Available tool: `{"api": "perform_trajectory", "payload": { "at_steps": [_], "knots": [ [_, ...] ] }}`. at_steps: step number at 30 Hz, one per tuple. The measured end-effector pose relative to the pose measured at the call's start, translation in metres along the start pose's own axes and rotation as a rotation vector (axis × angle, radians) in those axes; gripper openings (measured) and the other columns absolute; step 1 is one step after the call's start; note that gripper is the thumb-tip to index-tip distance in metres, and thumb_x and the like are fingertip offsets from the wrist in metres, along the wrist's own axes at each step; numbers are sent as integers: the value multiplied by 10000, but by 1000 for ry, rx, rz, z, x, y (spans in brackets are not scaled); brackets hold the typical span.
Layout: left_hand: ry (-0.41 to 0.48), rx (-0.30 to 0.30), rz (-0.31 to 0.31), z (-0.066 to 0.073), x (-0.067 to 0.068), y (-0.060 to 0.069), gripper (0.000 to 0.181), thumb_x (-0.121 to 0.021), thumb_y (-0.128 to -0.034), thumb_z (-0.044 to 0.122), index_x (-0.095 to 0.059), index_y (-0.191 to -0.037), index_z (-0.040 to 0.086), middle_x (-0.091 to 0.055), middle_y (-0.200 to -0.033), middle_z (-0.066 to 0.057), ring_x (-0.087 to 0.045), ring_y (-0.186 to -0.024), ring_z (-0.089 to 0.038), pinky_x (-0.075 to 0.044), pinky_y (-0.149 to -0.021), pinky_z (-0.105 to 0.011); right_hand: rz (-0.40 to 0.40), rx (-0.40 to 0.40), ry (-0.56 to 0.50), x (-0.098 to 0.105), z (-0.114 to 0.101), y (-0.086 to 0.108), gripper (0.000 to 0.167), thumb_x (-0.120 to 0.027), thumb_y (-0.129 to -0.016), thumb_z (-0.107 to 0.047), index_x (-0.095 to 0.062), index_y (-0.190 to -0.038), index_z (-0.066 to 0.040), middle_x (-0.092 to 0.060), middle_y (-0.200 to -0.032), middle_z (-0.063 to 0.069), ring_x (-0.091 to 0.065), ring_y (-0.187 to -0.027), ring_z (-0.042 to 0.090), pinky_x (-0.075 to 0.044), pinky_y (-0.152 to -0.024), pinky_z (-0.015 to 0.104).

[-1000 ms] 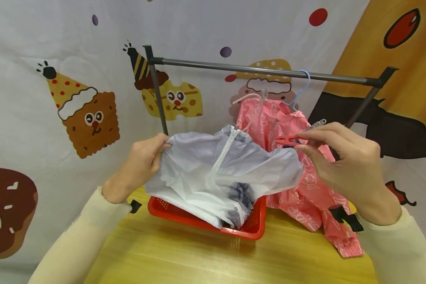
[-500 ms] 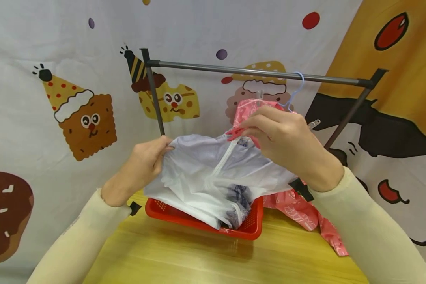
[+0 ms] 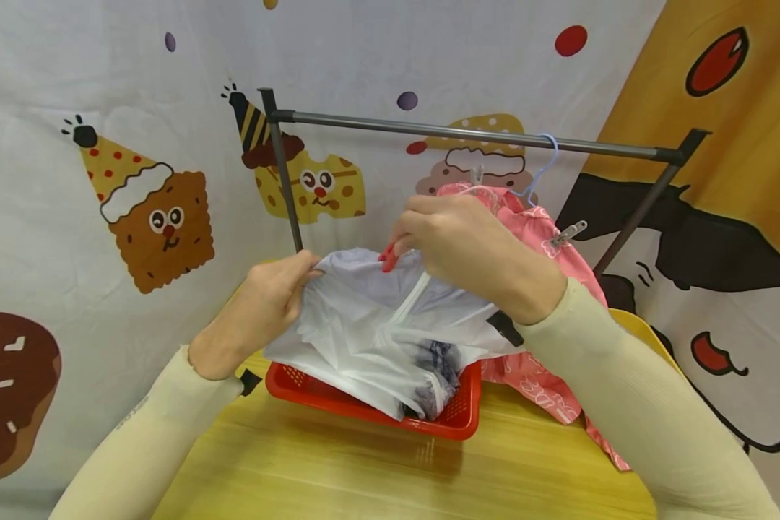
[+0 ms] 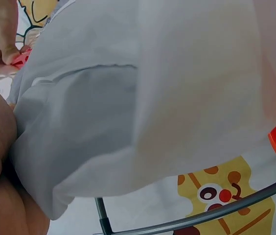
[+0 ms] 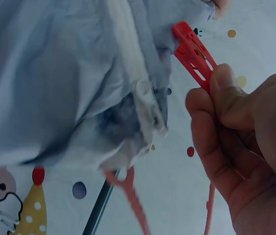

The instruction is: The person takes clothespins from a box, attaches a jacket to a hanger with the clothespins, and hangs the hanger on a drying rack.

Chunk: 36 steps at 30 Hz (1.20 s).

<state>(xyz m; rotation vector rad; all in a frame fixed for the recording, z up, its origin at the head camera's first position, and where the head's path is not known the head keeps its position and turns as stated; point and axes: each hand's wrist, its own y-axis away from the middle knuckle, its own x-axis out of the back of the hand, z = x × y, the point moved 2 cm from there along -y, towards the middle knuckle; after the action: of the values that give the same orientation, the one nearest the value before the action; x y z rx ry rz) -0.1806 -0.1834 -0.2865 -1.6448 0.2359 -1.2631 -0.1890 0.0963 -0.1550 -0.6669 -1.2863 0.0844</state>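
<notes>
A thin white-and-grey zip jacket (image 3: 357,310) hangs bunched in front of me, its zip running down the middle. My left hand (image 3: 256,310) grips it at its upper left shoulder. With thumb and fingertips, my right hand (image 3: 474,249) pinches a red clothespin (image 3: 388,258) over the jacket's top edge, left of the zip. In the right wrist view the tip of the clothespin (image 5: 195,54) meets the grey cloth; whether it bites the fabric I cannot tell. A pink hanger (image 5: 130,196) sticks out by the collar there. Cloth fills most of the left wrist view.
Below the jacket stands a red basket (image 3: 451,427) on the yellow wooden table (image 3: 338,469). Behind is a metal rack bar (image 3: 377,126). On its right side a pink patterned garment (image 3: 575,278) hangs from a blue hanger (image 3: 551,162), with a grey clip (image 3: 568,233) on its shoulder.
My right hand has carried the red clothespin leftward, from beside the pink garment to the jacket's top edge near the left shoulder. The left hand keeps its grip almost unmoved.
</notes>
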Motion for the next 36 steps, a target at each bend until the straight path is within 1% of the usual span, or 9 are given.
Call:
{"api": "perform_trajectory", "payload": {
  "at_steps": [4, 7, 9, 13, 17, 22, 25, 29, 36],
  "knots": [
    [-2, -3, -1, 1, 0, 0, 93, -661, -1129, -91, -654, -1130, 2, -801, -958, -152, -839, -876, -255, -714, -757, -391, -99, -42, 0, -3, -2, -11, 71, -849, -1042, -9, -883, -1009, -62, -837, -991, 74, -814, -853, 281, -673, -757, 410],
    [-14, -9, 2, 2, 0, -1, 84, -609, -1165, -62, -652, -1121, -6, -777, -935, -149, -829, -864, -252, -706, -741, -384, -158, -69, -11, -3, -5, -18, 92, -832, -1052, 0, -868, -991, -60, -823, -984, 72, -798, -837, 281, -669, -768, 412],
    [-17, -16, 13, 3, -1, -3, 112, -627, -1132, -118, -651, -1113, -10, -776, -934, -154, -832, -868, -256, -702, -730, -385, -192, -84, -15, -2, -9, -22, 90, -831, -1049, 8, -856, -989, -54, -811, -981, 71, -786, -834, 279, -660, -759, 405],
    [-18, -21, 42, 4, -3, -5, 248, -712, -1007, -235, -649, -1095, -11, -798, -943, -171, -841, -858, -278, -705, -718, -400, -276, -128, 2, -3, -15, -27, 19, -839, -1069, -48, -845, -1057, -35, -754, -991, 94, -763, -851, 294, -660, -742, 380],
    [-23, -17, 51, 3, -5, -5, 222, -756, -1003, -198, -647, -1080, -21, -792, -908, -170, -798, -763, -280, -694, -684, -405, -338, -191, 3, -5, -15, -26, 136, -820, -1111, -153, -842, -1187, -43, -745, -1089, 114, -760, -901, 304, -674, -796, 393],
    [-15, -16, 63, 2, -7, -4, 197, -763, -1011, -174, -632, -1065, -36, -767, -871, -168, -732, -687, -274, -665, -640, -402, -308, -221, -68, -5, -11, -21, 253, -766, -1150, -170, -806, -1367, -45, -774, -1248, 127, -778, -994, 287, -674, -921, 421],
    [-5, -11, 66, 1, -7, -4, 191, -756, -1018, -171, -629, -1063, -35, -775, -881, -172, -726, -681, -274, -664, -642, -402, -277, -230, -97, -5, -7, -17, 326, -756, -1157, -173, -770, -1452, -36, -774, -1326, 133, -778, -1037, 276, -674, -954, 425],
    [1, -3, 66, 0, -7, -3, 171, -754, -1033, -149, -631, -1062, -33, -771, -875, -165, -693, -662, -255, -652, -635, -392, -232, -216, -96, -5, -5, -14, 368, -791, -1138, -180, -763, -1468, -19, -777, -1319, 143, -773, -1020, 278, -669, -933, 422],
    [9, 17, 65, -3, -6, 1, 194, -771, -1017, -149, -633, -1081, -29, -755, -870, -149, -644, -671, -215, -615, -637, -363, -172, -189, -106, -7, -1, -8, 356, -801, -1129, -171, -773, -1449, -18, -783, -1318, 146, -773, -1016, 291, -667, -934, 439]
  ]
}}
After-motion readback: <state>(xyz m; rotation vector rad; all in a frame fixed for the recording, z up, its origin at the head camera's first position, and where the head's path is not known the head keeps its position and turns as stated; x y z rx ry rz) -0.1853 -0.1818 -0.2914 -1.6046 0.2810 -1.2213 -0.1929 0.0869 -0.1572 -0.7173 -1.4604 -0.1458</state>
